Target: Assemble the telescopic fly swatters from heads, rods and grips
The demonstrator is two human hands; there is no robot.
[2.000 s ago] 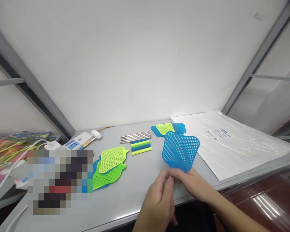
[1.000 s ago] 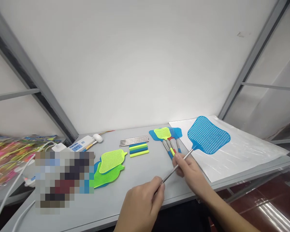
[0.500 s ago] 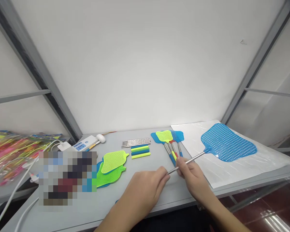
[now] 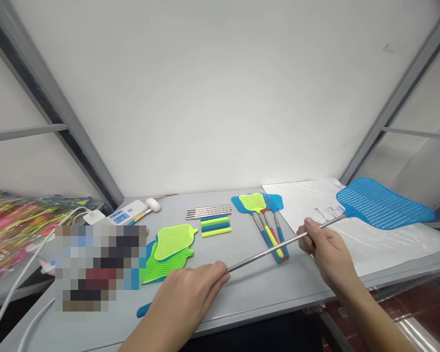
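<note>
Two seconds ago the blue, perforated plastic swatter head (image 4: 383,203) stood close above both hands; now it reaches far out to the right, over the white, plastic-wrapped flat packet (image 4: 385,252). The hands have moved well apart, and the thin, silver metal rod (image 4: 267,252) joined to the head shows a longer stretch between them than half a second ago. The right hand no longer covers the lower ends of the blue, yellow-green and red swatter handles (image 4: 272,242) lying fanned on the grey tabletop (image 4: 238,296), which now show whole behind the rod.

The left hand (image 4: 190,296) is low over the front of the tabletop, back of the hand up, its grip closed around the lower part of the swatter; what lies inside the fist is hidden. A rounded, blue handle end (image 4: 144,310) sticks out beyond the wrist, in line with the rod. The right hand (image 4: 328,247) is raised near the packet, its grip narrow, thumb and fingers pinching the rod just short of the head. The rod slants upward from left hand to right, clear of the tabletop.
</note>
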